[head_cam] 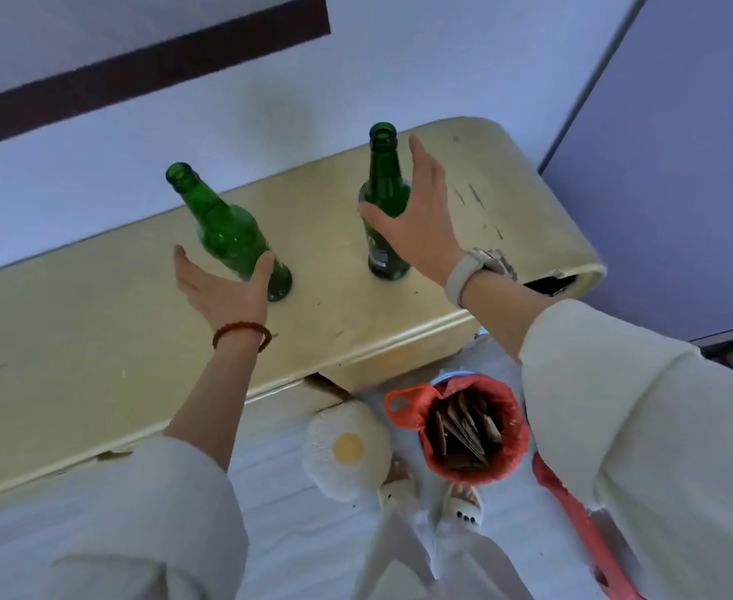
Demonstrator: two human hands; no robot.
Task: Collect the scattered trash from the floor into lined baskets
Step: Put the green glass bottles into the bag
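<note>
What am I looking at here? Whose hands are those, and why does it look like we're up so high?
The camera sits on a person's head, looking down, so you see what they see. Those are their two bare hands. On the yellow table stand two open green bottles. The left hand is spread open at the left bottle; the right hand is open around the right bottle. Neither bottle is lifted. Down on the floor is a basket with a red bag in it, holding cardboard scraps, beside a fried-egg cushion.

Green bottles (230, 236), red-lined basket (477, 430)
</note>
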